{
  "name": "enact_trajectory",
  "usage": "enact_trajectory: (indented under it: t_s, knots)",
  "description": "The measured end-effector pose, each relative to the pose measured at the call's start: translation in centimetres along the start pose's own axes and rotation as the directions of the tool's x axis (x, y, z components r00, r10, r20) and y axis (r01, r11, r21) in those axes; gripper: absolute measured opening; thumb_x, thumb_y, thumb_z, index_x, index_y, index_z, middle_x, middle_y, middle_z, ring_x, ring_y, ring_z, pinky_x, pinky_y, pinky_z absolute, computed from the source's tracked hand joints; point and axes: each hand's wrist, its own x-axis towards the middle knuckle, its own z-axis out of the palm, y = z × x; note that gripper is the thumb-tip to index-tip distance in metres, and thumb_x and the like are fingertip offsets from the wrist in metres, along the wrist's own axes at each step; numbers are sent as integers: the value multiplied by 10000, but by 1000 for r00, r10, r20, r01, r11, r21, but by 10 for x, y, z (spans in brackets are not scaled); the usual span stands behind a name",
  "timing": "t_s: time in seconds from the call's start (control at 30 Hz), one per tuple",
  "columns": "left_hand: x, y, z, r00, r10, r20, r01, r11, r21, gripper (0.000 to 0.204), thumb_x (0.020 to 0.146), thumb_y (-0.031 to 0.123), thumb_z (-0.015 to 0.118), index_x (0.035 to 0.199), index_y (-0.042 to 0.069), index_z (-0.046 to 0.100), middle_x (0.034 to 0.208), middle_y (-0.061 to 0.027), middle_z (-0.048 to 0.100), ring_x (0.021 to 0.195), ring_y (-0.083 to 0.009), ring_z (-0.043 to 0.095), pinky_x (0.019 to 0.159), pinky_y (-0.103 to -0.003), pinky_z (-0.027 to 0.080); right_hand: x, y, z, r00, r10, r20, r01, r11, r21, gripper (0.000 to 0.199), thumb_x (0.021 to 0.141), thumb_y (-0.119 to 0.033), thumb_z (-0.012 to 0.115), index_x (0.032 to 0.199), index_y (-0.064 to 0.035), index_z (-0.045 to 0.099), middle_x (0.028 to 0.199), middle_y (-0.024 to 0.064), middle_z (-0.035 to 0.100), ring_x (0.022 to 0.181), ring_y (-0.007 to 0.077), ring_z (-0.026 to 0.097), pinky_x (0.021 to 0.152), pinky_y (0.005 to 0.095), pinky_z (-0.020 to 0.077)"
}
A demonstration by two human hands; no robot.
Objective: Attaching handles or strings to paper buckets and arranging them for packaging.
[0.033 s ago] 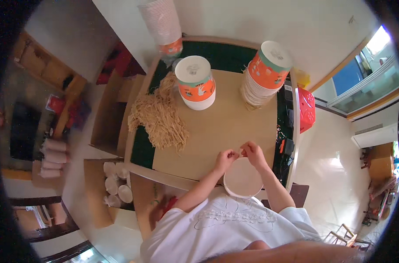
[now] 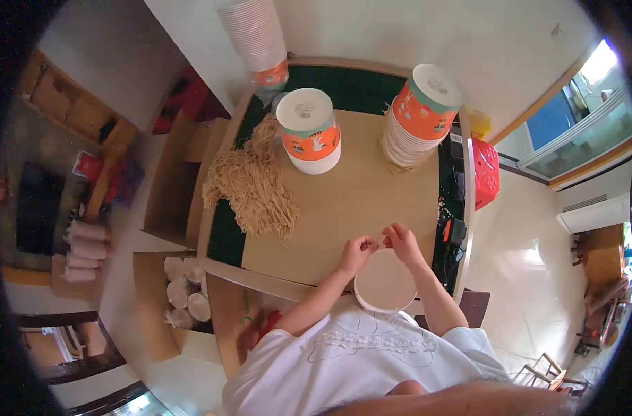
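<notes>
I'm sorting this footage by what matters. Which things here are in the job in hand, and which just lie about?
In hand:
left hand and right hand, pinching something small over the white bowl

Lying about:
pile of tan strands
two stacks of orange cups
red stool
box of cups

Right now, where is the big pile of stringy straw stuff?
In the head view, the tan straw pile lies on the left part of the table, just left of the nearer orange-and-white cup stack, away from both hands.
</notes>
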Motion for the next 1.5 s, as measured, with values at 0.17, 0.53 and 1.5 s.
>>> enact_trajectory:
  t_s: [0.17, 0.53, 1.5]
  knots:
    - [1, -3, 5, 996, 53, -67, -45, 991, 126, 140, 848, 143, 626, 859, 6, 649, 744, -58, 658, 679, -85, 565, 626, -262, 470, 1, -28, -2, 976, 216, -33, -213, 904, -371, 313, 894, -313, 534, 839, -17, 620, 726, 159, 629, 704, 269, 622, 644, 355, 468]
    - [-2, 1, 3, 987, 122, -104, -106, 984, 144, 157, 829, 167, 658, 815, 13, 629, 653, -37, 603, 597, -73, 502, 563, -263, 436, 8, 5, -2, 997, -26, 77, 47, 957, -286, 337, 889, -307, 510, 797, 9, 584, 647, 137, 552, 617, 156, 522, 575, 330, 429]
    - [1, 0, -5, 988, 137, -69, -121, 971, 204, 118, 827, 127, 652, 792, 18, 620, 655, -9, 604, 616, -61, 521, 575, -248, 454, 3, -7, -11, 972, -57, 227, 114, 963, -245, 122, 830, -128, 573, 824, -12, 609, 710, 99, 612, 662, 171, 568, 609, 306, 451]
